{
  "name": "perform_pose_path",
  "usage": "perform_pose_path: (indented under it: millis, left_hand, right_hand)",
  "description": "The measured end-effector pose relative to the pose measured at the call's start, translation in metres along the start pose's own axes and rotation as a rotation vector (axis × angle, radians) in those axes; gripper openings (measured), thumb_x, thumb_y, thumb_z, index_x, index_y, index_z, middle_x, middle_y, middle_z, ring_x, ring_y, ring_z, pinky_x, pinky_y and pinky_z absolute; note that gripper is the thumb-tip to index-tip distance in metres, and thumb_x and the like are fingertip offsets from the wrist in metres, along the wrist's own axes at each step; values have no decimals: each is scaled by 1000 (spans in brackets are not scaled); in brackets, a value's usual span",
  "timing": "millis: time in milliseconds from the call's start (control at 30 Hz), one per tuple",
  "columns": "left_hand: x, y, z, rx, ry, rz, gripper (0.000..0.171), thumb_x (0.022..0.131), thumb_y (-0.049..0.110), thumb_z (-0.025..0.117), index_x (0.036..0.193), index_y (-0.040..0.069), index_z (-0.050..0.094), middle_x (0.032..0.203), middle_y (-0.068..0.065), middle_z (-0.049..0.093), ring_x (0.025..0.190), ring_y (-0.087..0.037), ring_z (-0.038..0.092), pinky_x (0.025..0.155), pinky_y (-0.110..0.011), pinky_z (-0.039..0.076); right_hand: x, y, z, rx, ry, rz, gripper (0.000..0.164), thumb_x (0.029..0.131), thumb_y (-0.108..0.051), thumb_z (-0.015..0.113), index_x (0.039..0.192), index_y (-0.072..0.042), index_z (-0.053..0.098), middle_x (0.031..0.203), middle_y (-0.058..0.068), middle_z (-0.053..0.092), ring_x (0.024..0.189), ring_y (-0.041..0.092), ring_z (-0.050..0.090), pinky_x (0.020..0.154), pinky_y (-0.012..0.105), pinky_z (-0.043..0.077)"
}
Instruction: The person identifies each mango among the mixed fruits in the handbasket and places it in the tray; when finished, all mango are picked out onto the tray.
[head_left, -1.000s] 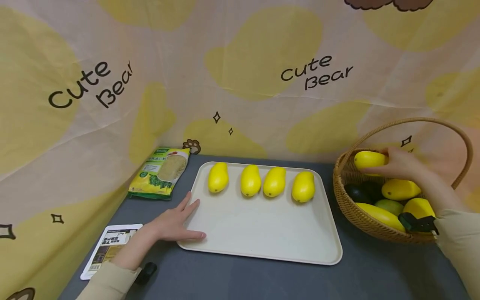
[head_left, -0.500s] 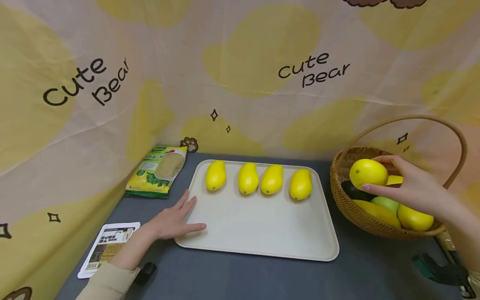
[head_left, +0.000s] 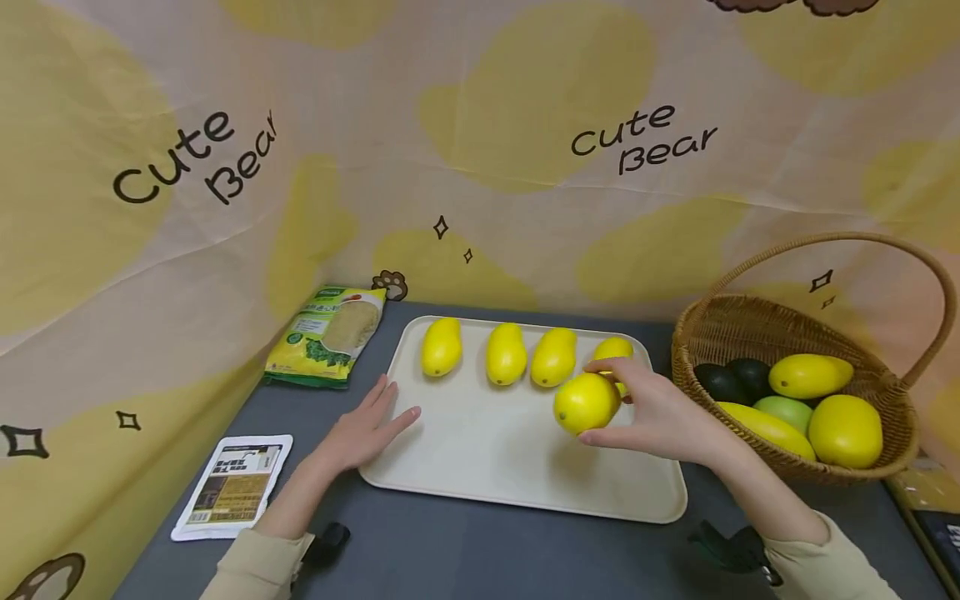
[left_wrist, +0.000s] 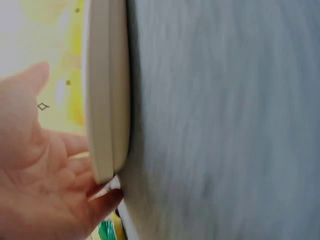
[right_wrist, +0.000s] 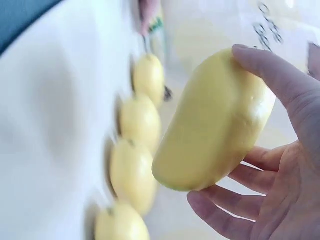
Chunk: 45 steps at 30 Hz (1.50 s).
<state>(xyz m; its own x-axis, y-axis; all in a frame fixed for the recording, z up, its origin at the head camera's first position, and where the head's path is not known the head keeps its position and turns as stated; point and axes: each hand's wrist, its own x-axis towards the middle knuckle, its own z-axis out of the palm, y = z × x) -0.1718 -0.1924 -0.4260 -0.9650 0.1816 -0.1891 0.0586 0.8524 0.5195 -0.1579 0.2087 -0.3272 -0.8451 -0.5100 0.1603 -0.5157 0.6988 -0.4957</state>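
My right hand [head_left: 660,412] holds a yellow mango [head_left: 587,403] between thumb and fingers, above the right part of a cream tray [head_left: 480,450]. The right wrist view shows this mango [right_wrist: 212,125] tilted, apart from the tray. Several more mangoes [head_left: 506,354] lie in a row along the tray's far side; the rightmost one [head_left: 615,346] is partly hidden behind my right hand. My left hand [head_left: 363,429] is at the tray's left edge with its fingers spread. In the left wrist view, the fingers lie beside the tray's rim [left_wrist: 105,100].
A wicker basket [head_left: 697,417] at the right holds yellow mangoes, a green fruit [head_left: 783,412] and dark avocado-like fruits [head_left: 720,383]. A yellow food packet [head_left: 326,337] lies at the back left, a white-edged packet [head_left: 234,487] nearer. A patterned cloth [head_left: 510,167] hangs behind.
My right hand has lifted the mango out of the basket and carried it left over the tray. My left hand has stayed by the tray's left edge.
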Motion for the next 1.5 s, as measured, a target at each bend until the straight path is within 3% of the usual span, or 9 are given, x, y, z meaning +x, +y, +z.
perform_pose_path:
  millis: [200, 433, 833, 1167, 1400, 1500]
  left_hand:
    - [3, 3, 5, -124, 111, -53, 83, 99, 61, 37, 151, -3, 27, 158, -23, 18, 144, -42, 18, 110, -66, 13]
    - [8, -3, 8, -284, 233, -44, 63, 103, 44, 44, 147, -1, 39, 152, -23, 34, 141, -40, 29, 112, -54, 23]
    - [10, -12, 11, -367, 258, -25, 58, 103, 41, 46, 147, 3, 41, 153, -19, 35, 141, -36, 29, 112, -53, 26]
    - [11, -18, 16, -475, 262, -47, 55, 103, 42, 46, 147, 8, 44, 154, -12, 35, 143, -31, 28, 112, -52, 26]
    - [11, -19, 16, -515, 259, -55, 52, 104, 39, 45, 146, 8, 44, 154, -12, 35, 143, -30, 29, 112, -51, 26]
    - [11, -19, 16, -522, 264, -57, 52, 104, 39, 45, 146, 8, 44, 154, -12, 35, 142, -29, 30, 112, -50, 28]
  right_hand:
    - [30, -15, 38, -29, -79, -129, 78, 70, -49, 85, 130, -9, 53, 122, -1, 58, 106, 14, 56, 92, 39, 48]
    - [65, -36, 74, -93, -209, -175, 77, 71, -51, 82, 131, -14, 52, 122, -3, 57, 106, 13, 54, 90, 36, 47]
    - [112, -75, 108, -254, -374, -346, 76, 73, -47, 82, 132, -12, 51, 125, -1, 56, 107, 18, 53, 88, 28, 46]
    - [121, -86, 127, -275, -463, -339, 82, 76, -48, 80, 142, -14, 47, 142, 1, 47, 126, 20, 44, 99, 30, 42]
    - [116, -81, 135, -181, -476, -367, 87, 79, -37, 79, 151, -16, 35, 154, 4, 34, 140, 24, 30, 111, 37, 31]
    - [113, -77, 142, -130, -448, -386, 88, 80, -44, 76, 152, -17, 33, 157, 6, 28, 144, 27, 23, 113, 42, 27]
